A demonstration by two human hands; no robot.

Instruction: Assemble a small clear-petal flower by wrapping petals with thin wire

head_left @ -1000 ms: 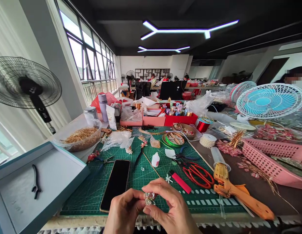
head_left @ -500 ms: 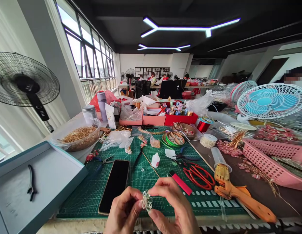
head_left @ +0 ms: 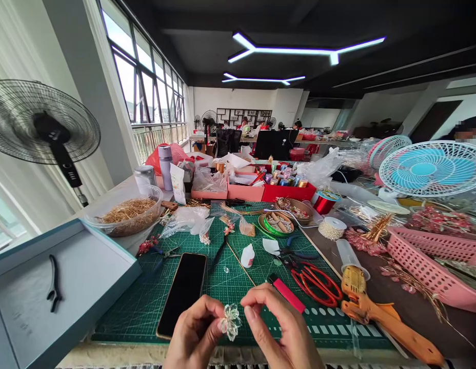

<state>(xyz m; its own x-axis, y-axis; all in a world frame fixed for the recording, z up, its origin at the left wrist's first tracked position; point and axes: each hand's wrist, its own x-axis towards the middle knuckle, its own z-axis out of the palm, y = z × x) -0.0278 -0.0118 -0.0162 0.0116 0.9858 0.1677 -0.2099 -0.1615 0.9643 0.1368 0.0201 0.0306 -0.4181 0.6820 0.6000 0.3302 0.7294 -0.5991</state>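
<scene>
A clear bead flower (head_left: 232, 322) with see-through petals is pinched between the thumb and forefinger of my left hand (head_left: 197, 330), above the mat's front edge. Just right of it, my right hand (head_left: 278, 328) has its thumb and forefinger drawn together in a pinch, a small gap away from the petals. Whatever those fingertips may hold is too small to make out. A dark phone (head_left: 183, 292) lies behind my left hand. Beyond my right hand are a small white bottle (head_left: 247, 256) and a pink-red strip (head_left: 287, 293). A single clear petal-like piece (head_left: 226, 269) lies on the mat.
Under my hands is a green cutting mat (head_left: 126, 307). Red-handled scissors (head_left: 317, 284) and an orange glue gun (head_left: 376, 307) lie to the right, near a pink basket (head_left: 434, 256). At left stands a shallow box (head_left: 68, 287). Bead trays (head_left: 276, 224) sit farther back.
My right hand has drawn back from the flower, and its thumb and forefinger have come together. The flower stays in my left hand, turned slightly. The view has shifted a little.
</scene>
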